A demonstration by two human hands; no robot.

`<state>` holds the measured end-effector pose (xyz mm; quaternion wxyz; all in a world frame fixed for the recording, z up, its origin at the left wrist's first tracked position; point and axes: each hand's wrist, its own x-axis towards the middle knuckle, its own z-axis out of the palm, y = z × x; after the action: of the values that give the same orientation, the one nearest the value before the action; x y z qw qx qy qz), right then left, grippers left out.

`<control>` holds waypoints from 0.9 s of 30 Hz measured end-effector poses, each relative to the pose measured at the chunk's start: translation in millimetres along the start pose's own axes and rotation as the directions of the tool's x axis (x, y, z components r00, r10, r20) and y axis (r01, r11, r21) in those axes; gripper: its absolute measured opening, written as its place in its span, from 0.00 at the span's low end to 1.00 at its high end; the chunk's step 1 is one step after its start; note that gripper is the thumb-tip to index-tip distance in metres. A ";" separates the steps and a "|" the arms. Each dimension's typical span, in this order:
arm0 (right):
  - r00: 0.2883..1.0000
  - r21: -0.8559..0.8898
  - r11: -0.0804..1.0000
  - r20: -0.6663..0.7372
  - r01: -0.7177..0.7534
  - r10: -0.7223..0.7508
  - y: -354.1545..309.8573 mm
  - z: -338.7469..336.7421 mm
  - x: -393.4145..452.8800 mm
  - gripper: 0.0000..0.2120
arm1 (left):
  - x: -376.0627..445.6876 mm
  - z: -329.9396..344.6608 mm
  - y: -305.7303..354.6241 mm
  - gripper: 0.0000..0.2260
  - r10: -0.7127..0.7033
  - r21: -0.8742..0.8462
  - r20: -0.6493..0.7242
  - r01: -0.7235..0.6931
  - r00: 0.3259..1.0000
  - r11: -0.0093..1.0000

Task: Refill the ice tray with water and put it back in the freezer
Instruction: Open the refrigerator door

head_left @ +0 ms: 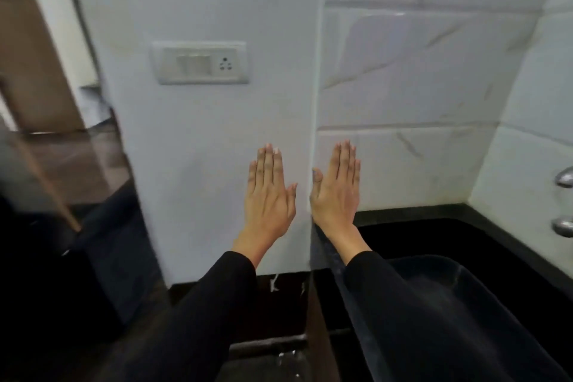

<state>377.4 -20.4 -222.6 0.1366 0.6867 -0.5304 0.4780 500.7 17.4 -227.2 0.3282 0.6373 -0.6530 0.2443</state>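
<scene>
filling most of the view is a white wall (217,121), a pillar-like face whose right edge meets a marbled tile wall (412,77) that turns a corner further right. below the tiles runs a black counter (483,226), and sunk into it, toward its front right, a dark sink basin (459,298). to the left of the pillar a brown wooden door (34,65) shows, blurred. black sleeves (214,304) reach up from the bottom edge. the left hand (269,195) is held flat before the white wall, back toward me, fingers straight and together, holding nothing. the right hand (336,192) is just beside it, equally flat and empty, in front of the pillar's right edge. a switch plate (200,63) with a socket sits on the white wall above the hands. two metal tap knobs (565,180) poke in at the right edge above the counter. i cannot see the ice tray anywhere, nor the freezer.
</scene>
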 end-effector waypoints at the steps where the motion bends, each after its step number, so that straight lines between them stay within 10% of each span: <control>1: 1.000 0.037 0.999 0.020 0.015 -0.016 -14.2 8.1 -8.2 0.28 | -12.2 -4.7 -14.8 0.29 -0.030 0.025 0.010 0.030 1.000 0.999; 12: 0.932 0.390 0.913 0.273 0.121 -0.240 -182.2 76.1 -117.2 0.29 | -140.3 -73.4 -168.7 0.29 -0.424 0.310 0.010 0.401 0.905 0.862; 27: 0.762 0.691 0.720 0.429 0.069 -0.485 -399.8 71.9 -286.8 0.29 | -336.0 -209.2 -289.7 0.31 -0.812 0.439 -0.224 0.800 0.540 0.410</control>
<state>763.3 261.0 -361.1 -0.2003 0.8778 -0.2351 0.3662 803.6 377.7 -365.5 0.2230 0.9347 -0.1843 0.2064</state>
